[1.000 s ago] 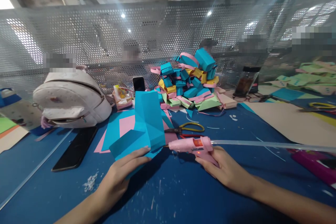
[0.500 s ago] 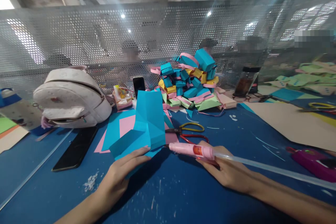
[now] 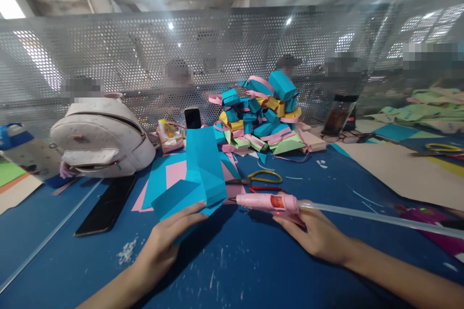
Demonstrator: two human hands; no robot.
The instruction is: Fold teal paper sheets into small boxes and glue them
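Note:
My left hand grips the lower edge of a folded blue paper piece, fingers on top and the thumb hidden beneath. One panel of the paper stands upright, and another flap slants to the left. In my right hand is a pink glue gun, closed around its handle. A long clear glue stick runs out of its back end. Its nozzle points left, a small gap away from the paper's right edge. Just behind the gun lie scissors with one yellow and one red handle loop.
Behind rises a heap of folded coloured paper. At left are a white backpack, a bottle and a black phone. A dark drink bottle, a beige sheet and a purple object are at right. People sit beyond the perforated screen.
The glue gun has drawn slightly right, its nozzle now away from the blue paper's edge. My left hand stays on the paper, whose upright panel leans a little more to the left.

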